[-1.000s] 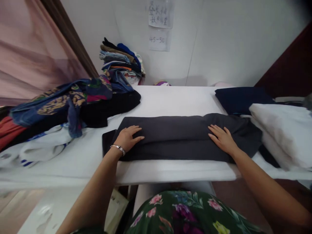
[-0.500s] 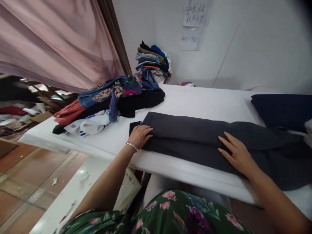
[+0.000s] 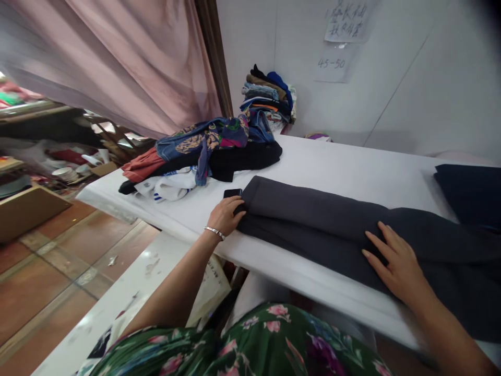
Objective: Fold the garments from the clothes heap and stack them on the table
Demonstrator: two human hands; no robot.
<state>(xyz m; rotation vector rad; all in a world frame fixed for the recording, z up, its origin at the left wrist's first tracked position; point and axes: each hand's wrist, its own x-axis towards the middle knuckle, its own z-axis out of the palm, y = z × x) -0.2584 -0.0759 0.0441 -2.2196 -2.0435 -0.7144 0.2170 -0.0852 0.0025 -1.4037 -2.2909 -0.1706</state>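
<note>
Both hands of the person are placed on one long dark grey cloth (image 3: pixel 305 209). The left hand (image 3: pixel 225 215) is at the left end of it, with fingers bent over the corner; whether they pinch the cloth or only press on it, one cannot tell. The right hand (image 3: pixel 397 261) is wide, palm down, its fingers spread upon the cloth farther to the right.

Behind everything rises a pale wall (image 3: pixel 438 99), and before it stretches a long table (image 3: pixel 336 162) with white top. At the upper left hangs a pink curtain (image 3: pixel 168 68). The grey cloth lies along the near side of the table and runs toward the right edge of the view. To the left, well apart from the right hand, lies a loose heap of clothes (image 3: pixel 219 141), blue, black, red and white. A folded navy cloth (image 3: pixel 469 190) rests behind the grey one at the right. By the wall stands a stack of folded clothes (image 3: pixel 268 96). Above, a paper sign (image 3: pixel 332 63) says "45-50". A small dark phone (image 3: pixel 232 193) lies just beside the left hand. Smallest is a silver bracelet (image 3: pixel 215 232) on the left wrist.
</note>
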